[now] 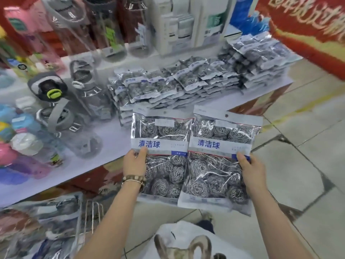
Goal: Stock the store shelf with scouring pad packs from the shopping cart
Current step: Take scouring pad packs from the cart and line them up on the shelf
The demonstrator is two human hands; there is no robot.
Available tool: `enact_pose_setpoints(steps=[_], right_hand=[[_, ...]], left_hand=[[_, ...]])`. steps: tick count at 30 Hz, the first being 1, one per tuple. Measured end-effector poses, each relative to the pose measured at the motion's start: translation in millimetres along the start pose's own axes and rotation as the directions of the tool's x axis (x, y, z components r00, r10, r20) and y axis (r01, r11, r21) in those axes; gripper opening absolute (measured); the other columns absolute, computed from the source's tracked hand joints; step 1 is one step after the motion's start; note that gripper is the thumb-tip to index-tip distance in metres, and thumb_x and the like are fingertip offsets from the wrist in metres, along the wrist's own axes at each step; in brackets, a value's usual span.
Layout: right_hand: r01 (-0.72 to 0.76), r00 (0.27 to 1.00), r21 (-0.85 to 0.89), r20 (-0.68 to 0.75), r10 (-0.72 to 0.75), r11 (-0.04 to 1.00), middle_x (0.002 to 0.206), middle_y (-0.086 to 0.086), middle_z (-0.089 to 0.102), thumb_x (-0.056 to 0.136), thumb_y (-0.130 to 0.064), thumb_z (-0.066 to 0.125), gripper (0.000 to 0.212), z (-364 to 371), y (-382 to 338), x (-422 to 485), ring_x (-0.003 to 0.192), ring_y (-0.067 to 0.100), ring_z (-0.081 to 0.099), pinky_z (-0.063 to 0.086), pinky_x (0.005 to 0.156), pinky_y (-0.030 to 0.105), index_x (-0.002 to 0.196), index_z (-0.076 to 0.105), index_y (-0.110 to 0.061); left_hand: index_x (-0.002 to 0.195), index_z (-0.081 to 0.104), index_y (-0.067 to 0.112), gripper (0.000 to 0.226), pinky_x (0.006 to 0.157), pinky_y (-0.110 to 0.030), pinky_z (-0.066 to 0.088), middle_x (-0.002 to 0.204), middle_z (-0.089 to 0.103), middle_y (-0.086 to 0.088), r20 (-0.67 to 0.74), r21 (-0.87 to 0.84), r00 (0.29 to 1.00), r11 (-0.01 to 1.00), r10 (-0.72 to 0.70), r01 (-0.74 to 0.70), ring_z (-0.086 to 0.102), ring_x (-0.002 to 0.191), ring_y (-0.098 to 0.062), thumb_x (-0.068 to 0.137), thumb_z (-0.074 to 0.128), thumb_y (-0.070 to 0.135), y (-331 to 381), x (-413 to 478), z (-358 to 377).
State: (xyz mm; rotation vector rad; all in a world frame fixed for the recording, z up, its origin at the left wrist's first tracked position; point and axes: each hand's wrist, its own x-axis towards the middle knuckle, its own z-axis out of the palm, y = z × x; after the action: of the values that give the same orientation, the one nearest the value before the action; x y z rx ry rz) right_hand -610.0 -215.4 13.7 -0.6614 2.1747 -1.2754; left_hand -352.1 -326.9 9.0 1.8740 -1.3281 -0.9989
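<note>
- Head view: left hand pinches one scouring pad pack, thumb on its front; right hand pinches a second pack likewise.
- Both are held side by side over the shelf front edge, not set down.
- Stacked packs cover the shelf's right part; spare packs lie in the shopping cart.
- Judgement: well along, unfinished.

Forearms are bare. A beaded bracelet and a thin bangle circle the wrist of the left hand; the shirt is white, printed.
</note>
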Motion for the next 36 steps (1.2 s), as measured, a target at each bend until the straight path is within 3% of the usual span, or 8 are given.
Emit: enact_pose_setpoints(steps=[2,5,11,16,22,27,32,36], right_hand=[[-0.020,0.999,0.028,-0.043,0.021,0.999,0.061,-0.001,0.041,0.095,-0.018,0.054,0.023,-29,8,24,0.057,0.014,0.033,0.027,0.049,0.023,0.073,0.054,-0.012],[-0.057,0.993,0.066,-0.096,0.063,0.996,0.068,0.006,0.048,0.094,-0.020,0.055,0.020,-72,21,62,0.062,0.018,0.037,0.027,0.054,0.032,0.085,0.061,-0.003],[-0.087,0.978,0.165,-0.173,0.116,0.983,0.080,0.008,0.058,0.093,-0.016,0.057,0.018,-148,41,125,0.071,0.018,0.047,0.035,0.065,0.032,0.077,0.062,-0.020],[-0.095,0.968,0.184,-0.213,0.134,0.978,0.080,0.004,0.060,0.094,-0.015,0.055,0.009,-193,52,177,0.069,0.016,0.048,0.037,0.059,0.028,0.092,0.063,-0.011],[-0.117,0.953,0.299,-0.235,0.192,0.947,0.085,0.004,0.063,0.093,-0.017,0.057,0.008,-213,56,243,0.076,0.017,0.054,0.040,0.065,0.029,0.091,0.064,-0.013],[-0.153,0.935,0.381,-0.242,0.258,0.912,0.094,0.005,0.067,0.092,-0.016,0.059,0.010,-215,53,310,0.088,0.020,0.058,0.041,0.077,0.031,0.100,0.065,-0.014],[-0.161,0.932,0.381,-0.246,0.268,0.910,0.092,0.004,0.066,0.092,-0.016,0.059,0.011,-220,26,396,0.089,0.021,0.057,0.041,0.078,0.031,0.101,0.065,-0.012],[-0.143,0.941,0.356,-0.241,0.238,0.924,0.091,0.004,0.066,0.092,-0.020,0.060,0.014,-226,-6,474,0.082,0.019,0.057,0.042,0.074,0.032,0.100,0.065,-0.010]], left_hand=[[0.058,0.042,0.015,0.036,0.044,-0.026,0.024,0.056,0.042,0.001,0.034,0.006,0.999,1.000,0.013,-0.013,0.035,0.051,-0.014,0.090,0.053,0.027,21,-3,38],[0.064,0.050,0.010,0.032,0.046,-0.026,0.023,0.056,0.046,0.001,0.081,0.016,0.996,1.000,0.025,-0.026,0.038,0.051,-0.014,0.089,0.053,0.029,49,-10,98],[0.069,0.053,0.005,0.031,0.047,-0.026,0.024,0.058,0.048,-0.003,0.155,0.072,0.984,0.992,0.087,-0.100,0.041,0.055,-0.019,0.089,0.053,0.029,106,-30,203],[0.060,0.047,0.007,0.036,0.045,-0.027,0.022,0.053,0.043,-0.002,0.196,0.074,0.976,0.991,0.094,-0.111,0.036,0.050,-0.017,0.089,0.053,0.028,152,-40,267],[0.055,0.038,0.012,0.040,0.041,-0.027,0.025,0.052,0.038,-0.002,0.183,0.046,0.976,0.990,0.122,-0.132,0.032,0.046,-0.015,0.090,0.052,0.025,203,-26,314],[0.054,0.032,0.015,0.044,0.049,-0.025,0.018,0.052,0.033,0.000,0.182,0.011,0.974,0.990,0.136,-0.140,0.027,0.049,-0.015,0.091,0.051,0.026,241,10,358],[0.054,0.031,0.013,0.045,0.049,-0.026,0.017,0.052,0.031,-0.001,0.178,-0.039,0.975,0.991,0.134,-0.129,0.026,0.049,-0.016,0.091,0.052,0.027,288,66,410],[0.055,0.033,0.012,0.045,0.049,-0.028,0.016,0.052,0.033,-0.002,0.172,0.022,0.975,0.989,0.140,-0.145,0.029,0.049,-0.017,0.092,0.049,0.033,333,118,445]])
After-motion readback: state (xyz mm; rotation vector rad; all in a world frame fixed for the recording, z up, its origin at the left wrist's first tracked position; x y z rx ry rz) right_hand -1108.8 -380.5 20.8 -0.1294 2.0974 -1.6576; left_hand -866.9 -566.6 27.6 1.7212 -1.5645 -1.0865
